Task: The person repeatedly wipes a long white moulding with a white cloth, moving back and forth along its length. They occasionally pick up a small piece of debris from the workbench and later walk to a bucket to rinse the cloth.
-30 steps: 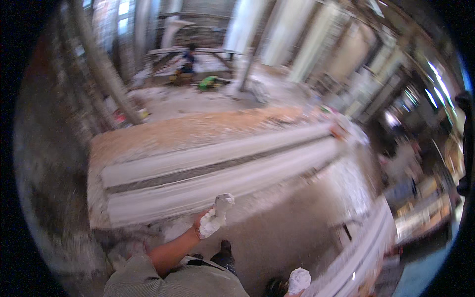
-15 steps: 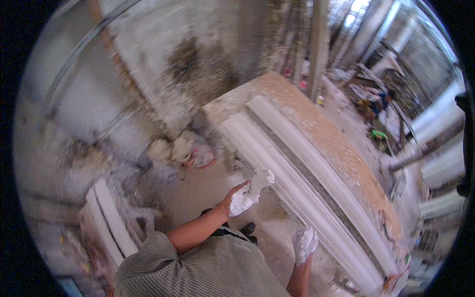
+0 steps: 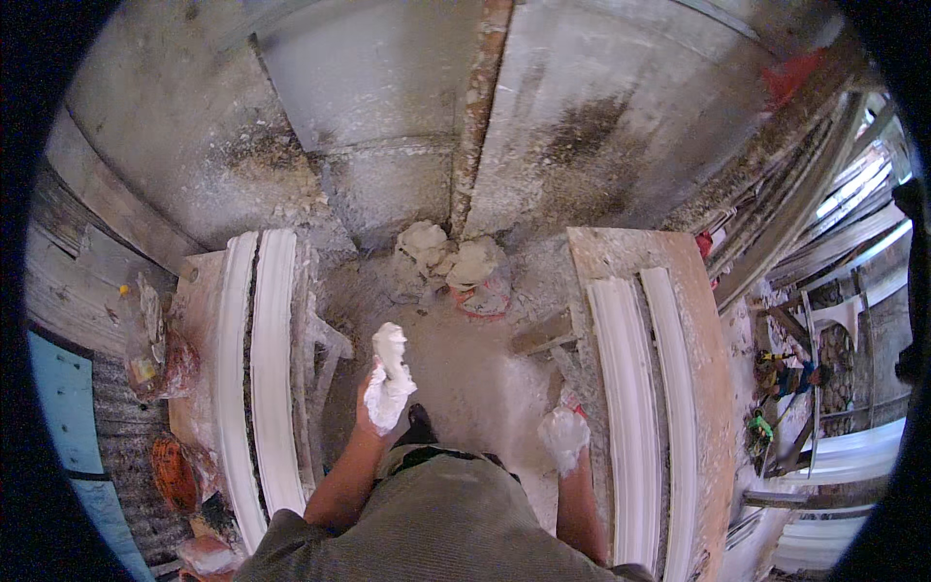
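My left hand (image 3: 384,400), thickly smeared with white, is closed round a lump of wet white plaster (image 3: 390,341) that sticks up past the fingers. Any tool under that plaster is hidden. Lower and to the right, my right hand (image 3: 564,435) is coated white and curled closed beside the right bench; what it holds, if anything, cannot be made out. Long white plaster mouldings (image 3: 632,388) lie side by side on the right board (image 3: 700,320). Similar white mouldings (image 3: 273,359) rest on the left bench, beyond my left forearm.
Bags with pale lumps (image 3: 475,267) sit on the floor by the far wall (image 3: 388,87). Left of the left bench are a bottle (image 3: 145,369) and an orange round thing (image 3: 175,470). Wooden planks (image 3: 795,209) lean at the far right, near scattered clutter (image 3: 790,373).
My view has swung left, away from the right bench, so both benches now show. The left hand still holds the plaster lump, now more upright; the right hand stays low.
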`<state>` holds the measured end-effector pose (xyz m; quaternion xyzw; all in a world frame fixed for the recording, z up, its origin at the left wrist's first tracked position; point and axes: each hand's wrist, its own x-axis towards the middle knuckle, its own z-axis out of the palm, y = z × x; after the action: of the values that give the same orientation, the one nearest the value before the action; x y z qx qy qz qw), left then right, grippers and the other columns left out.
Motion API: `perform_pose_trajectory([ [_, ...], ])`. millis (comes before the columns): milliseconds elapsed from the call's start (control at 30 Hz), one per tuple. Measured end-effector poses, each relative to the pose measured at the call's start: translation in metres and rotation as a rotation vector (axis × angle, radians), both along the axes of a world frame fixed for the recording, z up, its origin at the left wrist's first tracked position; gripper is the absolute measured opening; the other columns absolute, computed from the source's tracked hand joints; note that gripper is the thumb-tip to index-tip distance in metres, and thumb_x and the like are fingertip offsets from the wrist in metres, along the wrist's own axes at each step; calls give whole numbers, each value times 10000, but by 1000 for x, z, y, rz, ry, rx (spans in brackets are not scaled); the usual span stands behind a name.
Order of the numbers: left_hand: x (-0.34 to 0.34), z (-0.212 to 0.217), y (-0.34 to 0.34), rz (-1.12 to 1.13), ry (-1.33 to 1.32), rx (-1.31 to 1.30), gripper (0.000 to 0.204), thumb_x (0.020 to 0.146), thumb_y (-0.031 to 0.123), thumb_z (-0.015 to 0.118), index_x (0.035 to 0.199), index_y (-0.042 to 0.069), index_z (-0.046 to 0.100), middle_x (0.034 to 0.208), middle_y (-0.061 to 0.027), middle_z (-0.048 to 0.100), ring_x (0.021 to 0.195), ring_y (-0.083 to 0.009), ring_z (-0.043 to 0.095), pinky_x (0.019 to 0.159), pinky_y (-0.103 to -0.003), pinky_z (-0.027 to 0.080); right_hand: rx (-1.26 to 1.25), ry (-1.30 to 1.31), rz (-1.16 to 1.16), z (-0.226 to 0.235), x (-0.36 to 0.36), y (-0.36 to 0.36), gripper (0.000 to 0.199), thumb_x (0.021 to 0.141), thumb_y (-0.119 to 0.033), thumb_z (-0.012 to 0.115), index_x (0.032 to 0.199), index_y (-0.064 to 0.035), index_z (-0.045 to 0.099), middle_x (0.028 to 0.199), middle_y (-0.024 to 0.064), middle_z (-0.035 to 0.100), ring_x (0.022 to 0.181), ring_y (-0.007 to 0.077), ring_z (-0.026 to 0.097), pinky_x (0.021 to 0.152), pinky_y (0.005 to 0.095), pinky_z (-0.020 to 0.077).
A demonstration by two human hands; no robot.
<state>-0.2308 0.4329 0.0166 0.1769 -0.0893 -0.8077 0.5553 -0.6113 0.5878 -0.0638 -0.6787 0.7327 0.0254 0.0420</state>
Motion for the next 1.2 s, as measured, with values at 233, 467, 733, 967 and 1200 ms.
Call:
perform_pose_trajectory([
  [233, 87, -26, -45, 386, -228, 130, 297, 978, 344, 457, 1154, 114, 526, 991, -43, 564, 863, -203, 539, 728, -347, 459, 109, -150, 114, 9, 53, -146, 143, 734, -252, 629, 679, -123, 656, 740, 78, 659, 690, 287, 635, 656, 420, 501],
  [467, 144, -87, -68, 586, -168, 172, 359, 976, 276, 466, 1237, 33, 509, 1077, -126, 603, 936, -268, 591, 828, -402, 495, 208, -359, 148, -34, 78, -308, 156, 740, -257, 637, 715, -105, 656, 760, 88, 662, 713, 302, 634, 666, 432, 502],
  [733, 150, -108, -42, 661, -87, 226, 378, 986, 274, 439, 1285, 48, 485, 1134, -134, 583, 969, -258, 581, 824, -385, 489, 323, -394, 180, -137, 83, -530, 180, 747, -264, 646, 757, -84, 655, 784, 101, 665, 738, 320, 633, 677, 447, 503],
  [967, 47, -1, -137, 936, -854, 582, 415, 985, 256, 449, 1348, 54, 442, 1217, -120, 550, 991, -242, 577, 861, -355, 482, 331, -370, 51, -236, 94, -676, 208, 752, -269, 654, 793, -66, 655, 805, 111, 667, 760, 335, 632, 687, 459, 504],
  [1200, 12, 47, -195, 1109, 1062, 280, 377, 961, 272, 497, 1246, 25, 508, 1102, -138, 608, 945, -254, 618, 818, -372, 524, 314, -297, 28, -269, 121, -734, 238, 758, -275, 662, 829, -48, 654, 825, 122, 670, 782, 351, 631, 697, 472, 505],
])
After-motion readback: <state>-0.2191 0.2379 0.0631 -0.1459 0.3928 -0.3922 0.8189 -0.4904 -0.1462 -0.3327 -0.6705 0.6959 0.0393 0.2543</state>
